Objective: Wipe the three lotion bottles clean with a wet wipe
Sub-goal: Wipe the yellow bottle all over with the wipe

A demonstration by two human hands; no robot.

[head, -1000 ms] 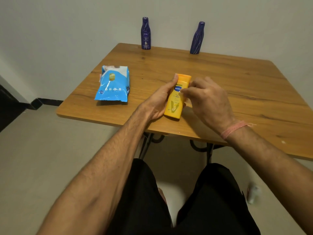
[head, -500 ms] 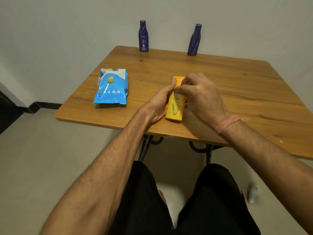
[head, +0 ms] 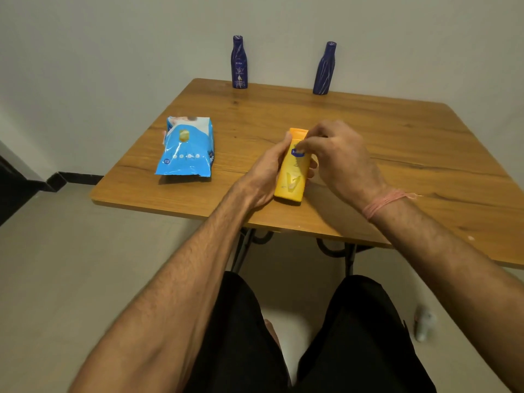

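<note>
The yellow lotion bottle (head: 293,168), smooth plastic with a flat orange cap, lies near the wooden table's (head: 397,131) front edge, the left hand (head: 265,177) curled round its side. The right hand (head: 337,160) pinches at its blue label. 2 dark blue bottles (head: 239,62) (head: 324,68) stand upright at the far edge. A crinkled blue wet wipe pack (head: 185,150) lies left of the yellow bottle.

left hand (head: 265,177): fingers curled, gripping | right hand (head: 337,157): fingertips pinched, palm down
</note>
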